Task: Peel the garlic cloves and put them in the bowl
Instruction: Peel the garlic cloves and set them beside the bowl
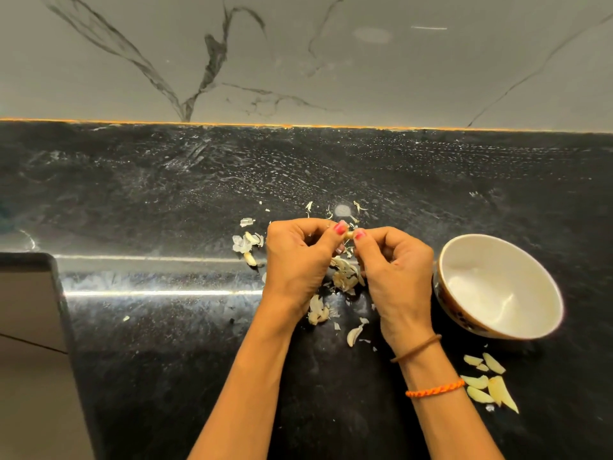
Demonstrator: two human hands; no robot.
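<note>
My left hand [300, 257] and my right hand [394, 263] meet above the black counter and pinch one small garlic clove [348, 235] between their fingertips. Under the hands lies a heap of unpeeled cloves and papery skins [345, 277]. More cloves lie near my left wrist [318, 313] and further left [247, 244]. The white bowl [544, 283] stands to the right of my right hand, tilted toward me, with nothing in it. Several peeled pale yellow cloves [487, 383] lie on the counter in front of the bowl.
The black stone counter [166, 200] runs back to a grey marble wall [298, 61]. A grey panel [30, 327] fills the lower left corner. Bits of skin [331, 209] are scattered beyond the hands.
</note>
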